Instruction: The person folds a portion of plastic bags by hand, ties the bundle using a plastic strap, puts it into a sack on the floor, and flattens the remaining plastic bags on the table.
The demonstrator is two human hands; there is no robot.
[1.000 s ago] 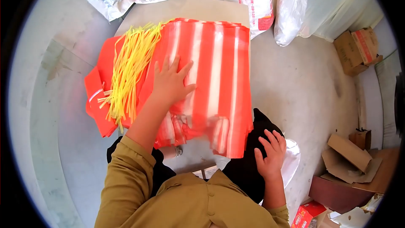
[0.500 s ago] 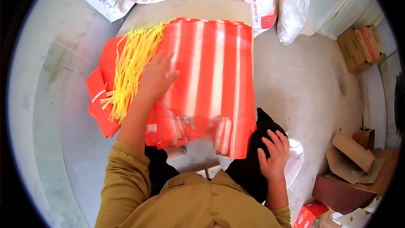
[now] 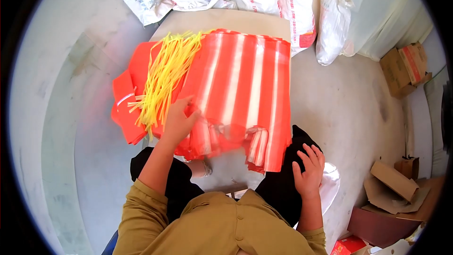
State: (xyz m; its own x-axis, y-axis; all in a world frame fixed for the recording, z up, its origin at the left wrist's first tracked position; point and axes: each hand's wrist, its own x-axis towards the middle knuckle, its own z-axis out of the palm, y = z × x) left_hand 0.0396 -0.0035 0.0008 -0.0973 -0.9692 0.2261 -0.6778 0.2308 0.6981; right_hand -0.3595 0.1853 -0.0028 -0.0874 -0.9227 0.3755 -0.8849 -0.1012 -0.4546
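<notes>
Seen from above, with the person seated, a stack of red-and-white striped plastic bags (image 3: 243,80) lies flat on a tan board (image 3: 222,19) in front of the knees. Its near edge is uneven, with crumpled folds in the middle and a longer flap at the right.

The left hand (image 3: 178,120) is at the stack's near left corner, fingers partly bent and thumb toward the stripes; whether it pinches any plastic, I cannot tell. The right hand (image 3: 309,167) is open and holds nothing, its fingers spread over the right leg in black trousers (image 3: 278,179).

Left of the stripes, a loose bunch of yellow strips (image 3: 170,71) lies slantwise over plain red plastic (image 3: 141,63). Farther left is a folded red bundle (image 3: 123,120) with a pale band (image 3: 125,98) across it.

White sacks (image 3: 295,14) line the far side; a cardboard box (image 3: 403,68) and flattened cardboard (image 3: 391,184) are at the right.

The likeliest trouble is slipping: the layers look thin and slick, so a sideways drag by the left hand could fan them out of line. Its forearm could brush the yellow strips and scatter them, and a raised right knee could bump the long flap and crease it.
</notes>
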